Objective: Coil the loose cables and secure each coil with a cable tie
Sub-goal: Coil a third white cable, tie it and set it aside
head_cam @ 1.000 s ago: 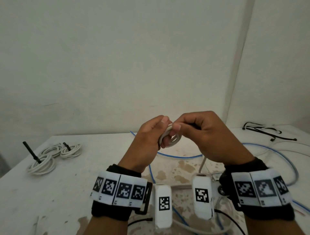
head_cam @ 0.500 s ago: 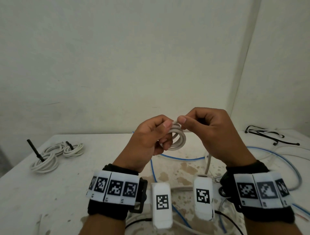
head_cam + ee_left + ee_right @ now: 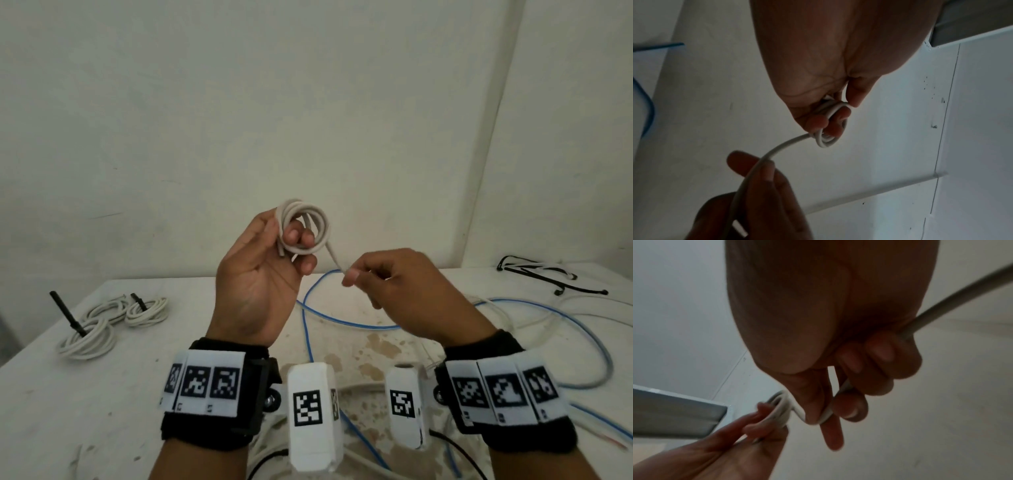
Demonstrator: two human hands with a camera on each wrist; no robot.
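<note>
A small coil of white cable (image 3: 306, 229) is raised above the table, wound in a few loops around the fingers of my left hand (image 3: 270, 260), palm turned toward me. The coil (image 3: 830, 128) shows close up in the left wrist view, gripped between thumb and fingers. A short free strand (image 3: 334, 258) runs down from it to my right hand (image 3: 383, 274), which pinches the cable (image 3: 840, 395) between thumb and forefinger. The rest of that cable (image 3: 953, 300) trails back past my right palm.
Three tied white coils (image 3: 102, 322) with black ties lie at the table's left. Loose blue cable (image 3: 342, 318) and white cable (image 3: 565, 308) sprawl across the middle and right. Black cable ties (image 3: 541, 274) lie at the far right by the wall corner.
My left hand has risen and turned palm toward me with the coil on its fingers. My right hand has drawn away to the right and down, sliding along the strand.
</note>
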